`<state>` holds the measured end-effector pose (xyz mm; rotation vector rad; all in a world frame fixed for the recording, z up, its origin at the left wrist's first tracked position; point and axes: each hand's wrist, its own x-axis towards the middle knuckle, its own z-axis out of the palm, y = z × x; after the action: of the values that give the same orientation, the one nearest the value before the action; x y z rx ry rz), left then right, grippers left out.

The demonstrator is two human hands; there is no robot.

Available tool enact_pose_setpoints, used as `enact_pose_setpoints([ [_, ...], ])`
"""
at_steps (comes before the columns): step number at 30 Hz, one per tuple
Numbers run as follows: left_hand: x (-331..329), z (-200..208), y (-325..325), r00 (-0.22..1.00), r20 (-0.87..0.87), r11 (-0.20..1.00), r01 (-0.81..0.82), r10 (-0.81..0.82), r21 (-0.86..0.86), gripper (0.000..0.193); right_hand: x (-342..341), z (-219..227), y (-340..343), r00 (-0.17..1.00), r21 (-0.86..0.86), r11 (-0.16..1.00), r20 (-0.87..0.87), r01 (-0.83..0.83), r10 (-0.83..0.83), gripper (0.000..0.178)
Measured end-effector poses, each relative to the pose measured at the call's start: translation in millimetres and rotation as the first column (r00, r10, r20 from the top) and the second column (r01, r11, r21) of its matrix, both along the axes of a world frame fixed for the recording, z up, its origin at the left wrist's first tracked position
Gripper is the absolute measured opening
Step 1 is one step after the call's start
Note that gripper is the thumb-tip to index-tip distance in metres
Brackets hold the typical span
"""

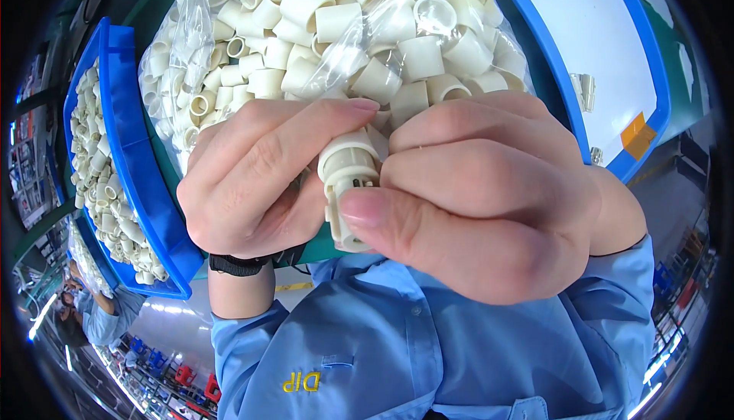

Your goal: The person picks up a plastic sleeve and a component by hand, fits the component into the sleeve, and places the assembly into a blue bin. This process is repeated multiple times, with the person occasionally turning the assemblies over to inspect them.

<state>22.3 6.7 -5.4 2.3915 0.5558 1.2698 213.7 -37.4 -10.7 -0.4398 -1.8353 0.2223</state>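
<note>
Between my two hands, above my lap, is a small cream plastic cylindrical part with a slotted, stepped body; a few dark marks show in its side opening. My left hand has its fingers closed round the wider white collar at the part's upper end. The thumb and bent fingers of my right hand pinch the lower slotted body, hiding some of it. Just beyond my knuckles, a clear plastic bag lies open, full of short white plastic sleeves.
A blue bin of smaller cream parts stands at left. At right is a blue-rimmed tray with a few pieces near its edge and an orange tape patch. Another person shows at far lower left.
</note>
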Motion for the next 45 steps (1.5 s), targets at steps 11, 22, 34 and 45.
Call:
enact_pose_setpoints([
  [11,-4.6,10.2,-6.6,0.996,-0.074,0.999,-0.044,0.043,-0.013,0.029,-3.3,0.1,-5.8,0.995,0.073,0.993,0.020,0.098,-0.099,0.035],
  [22,-0.9,-7.2,-3.6,0.984,0.123,0.990,-0.133,0.127,0.047,0.028,3.5,-1.4,-5.3,1.000,-0.157,0.988,-0.022,-0.004,0.000,0.038],
  [34,0.1,2.6,-1.7,0.998,0.015,0.988,0.056,-0.055,-0.143,0.027,4.1,-2.3,-7.6,0.999,-0.145,0.989,0.010,0.038,-0.037,0.041],
  [45,-2.2,2.7,2.7,0.993,-0.064,0.991,0.090,-0.097,-0.097,0.027,1.9,2.6,-10.3,0.996,-0.025,0.998,0.065,0.063,-0.061,0.039],
])
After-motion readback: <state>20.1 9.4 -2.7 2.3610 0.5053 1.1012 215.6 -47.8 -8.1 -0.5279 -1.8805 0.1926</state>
